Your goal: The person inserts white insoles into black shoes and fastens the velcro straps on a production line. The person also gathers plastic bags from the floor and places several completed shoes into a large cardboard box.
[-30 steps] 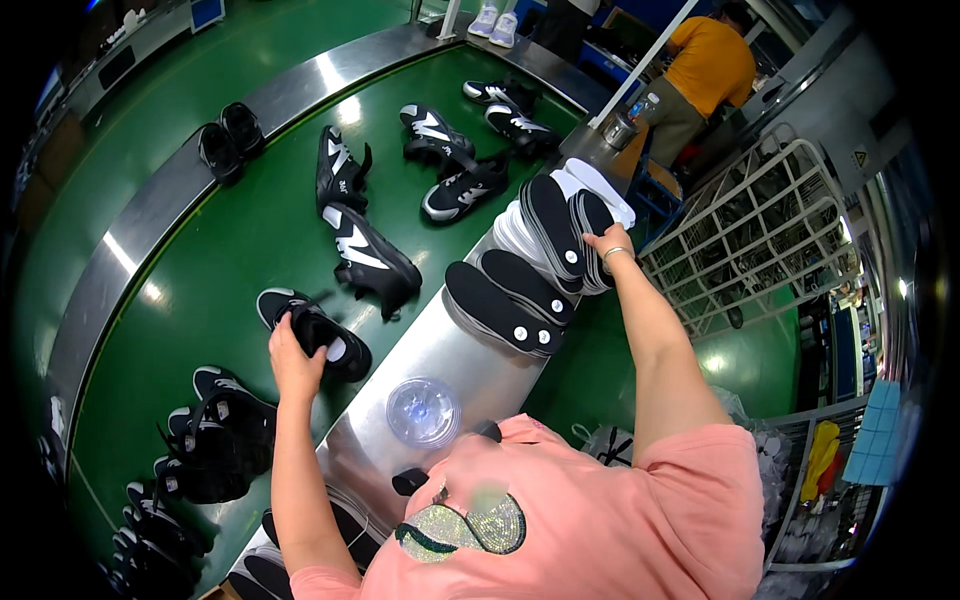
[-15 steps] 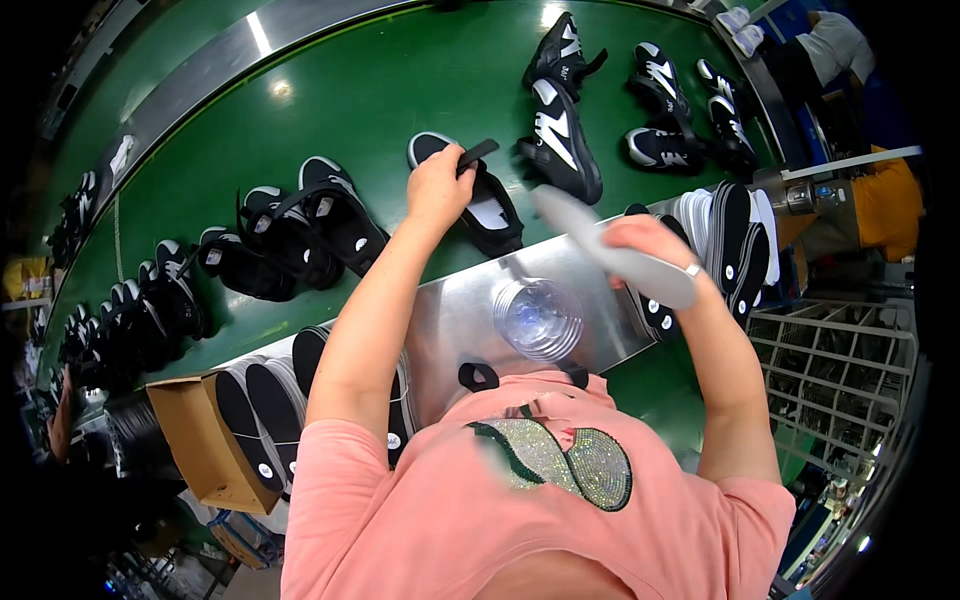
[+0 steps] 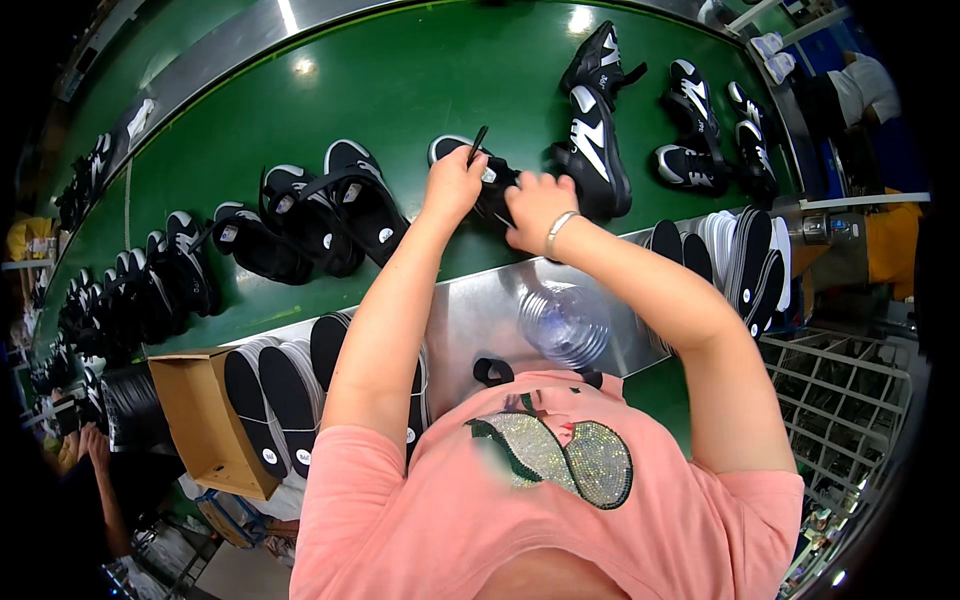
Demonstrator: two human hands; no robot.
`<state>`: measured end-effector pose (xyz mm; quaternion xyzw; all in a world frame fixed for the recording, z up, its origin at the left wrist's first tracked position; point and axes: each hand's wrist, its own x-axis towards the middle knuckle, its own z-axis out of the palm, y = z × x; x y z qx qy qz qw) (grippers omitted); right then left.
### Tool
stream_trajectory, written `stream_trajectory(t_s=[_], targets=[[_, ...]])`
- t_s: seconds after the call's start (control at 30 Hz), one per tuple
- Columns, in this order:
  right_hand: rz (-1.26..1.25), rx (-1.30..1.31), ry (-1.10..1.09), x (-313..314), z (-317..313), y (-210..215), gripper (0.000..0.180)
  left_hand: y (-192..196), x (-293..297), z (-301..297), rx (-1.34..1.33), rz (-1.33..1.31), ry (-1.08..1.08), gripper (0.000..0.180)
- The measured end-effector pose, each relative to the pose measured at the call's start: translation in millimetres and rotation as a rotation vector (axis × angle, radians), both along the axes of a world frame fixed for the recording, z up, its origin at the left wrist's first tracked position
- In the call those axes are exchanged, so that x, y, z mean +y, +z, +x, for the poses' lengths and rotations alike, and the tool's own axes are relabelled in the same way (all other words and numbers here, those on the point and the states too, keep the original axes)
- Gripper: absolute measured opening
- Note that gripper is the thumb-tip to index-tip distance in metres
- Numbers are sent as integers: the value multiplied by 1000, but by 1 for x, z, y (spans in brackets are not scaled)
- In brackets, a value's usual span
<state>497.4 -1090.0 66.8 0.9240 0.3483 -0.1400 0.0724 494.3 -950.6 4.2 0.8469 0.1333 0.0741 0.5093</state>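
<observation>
A black sneaker point(image 3: 447, 146) with a grey toe cap lies on the green table in front of me, toe pointing away and left. My left hand point(image 3: 455, 186) is closed on a black strap or tongue standing up from its middle. Bent over the heel end of the same shoe is my right hand point(image 3: 540, 206), its fingers and thumb curled round the opening and a bracelet on the wrist. That hand hides the shoe's inside, so no insole shows there. Just right of it stands another black sneaker point(image 3: 597, 150) with white side marks.
Several open black shoes point(image 3: 362, 205) line the left of the table. Stacked insoles point(image 3: 262, 400) stand beside a cardboard box point(image 3: 205, 420); more insole stacks point(image 3: 740, 260) stand right. A clear ribbed plastic container point(image 3: 563, 325) rests on the metal ledge point(image 3: 460, 310). A wire rack point(image 3: 840, 395) is at right.
My right hand has moved left and away from me onto the shoe. The grey insole it held is out of sight. The left hand keeps its grip; the whole view has shifted slightly.
</observation>
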Motion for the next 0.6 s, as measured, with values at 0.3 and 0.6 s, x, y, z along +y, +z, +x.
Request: stream_trajectory(t_s=[0.3, 0.6], targets=[[-17, -40, 180, -15, -4, 12, 11, -5, -8, 1, -36, 18, 61, 22], [-283, 318, 75, 26, 31, -39, 19, -7, -4, -5, 27, -162, 91, 23]])
